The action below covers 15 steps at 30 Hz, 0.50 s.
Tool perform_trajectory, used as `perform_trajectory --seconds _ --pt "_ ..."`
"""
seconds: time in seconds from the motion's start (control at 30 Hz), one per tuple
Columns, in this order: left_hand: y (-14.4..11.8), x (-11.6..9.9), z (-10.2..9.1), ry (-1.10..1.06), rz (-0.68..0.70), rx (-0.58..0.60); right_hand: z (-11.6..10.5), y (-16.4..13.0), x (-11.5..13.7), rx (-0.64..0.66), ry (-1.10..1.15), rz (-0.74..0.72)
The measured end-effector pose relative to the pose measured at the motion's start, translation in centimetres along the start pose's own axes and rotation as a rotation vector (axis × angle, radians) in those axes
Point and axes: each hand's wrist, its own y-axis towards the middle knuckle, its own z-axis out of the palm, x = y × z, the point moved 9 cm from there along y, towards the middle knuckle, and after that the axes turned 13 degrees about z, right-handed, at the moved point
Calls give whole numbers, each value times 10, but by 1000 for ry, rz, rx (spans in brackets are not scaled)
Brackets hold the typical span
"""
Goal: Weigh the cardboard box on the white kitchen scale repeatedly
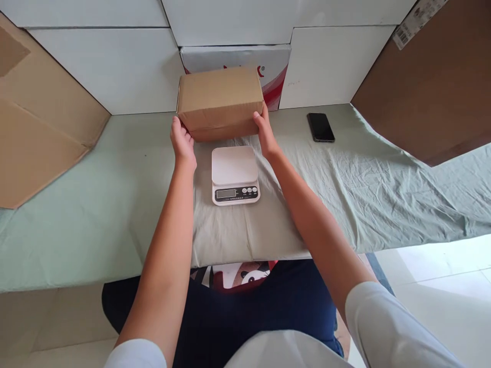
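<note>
A closed brown cardboard box (220, 101) sits at the back of the table, just behind a white kitchen scale (235, 175). My left hand (181, 140) presses against the box's left lower corner. My right hand (265, 134) grips its right side, fingers up along the edge. The box is held between both hands; I cannot tell whether it rests on the cloth or is slightly lifted. The scale's platform is bare and its display faces me.
A black phone (320, 127) lies flat to the right of the box. The table carries a pale green cloth (345, 194). Flattened cardboard (34, 117) leans at the left, a brown board (433, 87) at the right. A red-and-white package (274, 71) stands behind the box.
</note>
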Motion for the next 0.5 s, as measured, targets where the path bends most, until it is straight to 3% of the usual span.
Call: perform_trajectory --seconds 0.2,0.5 --pt "4 39 -11 21 14 42 -7 9 -35 39 1 51" --pt "7 51 -16 34 16 33 -8 13 -55 15 64 97"
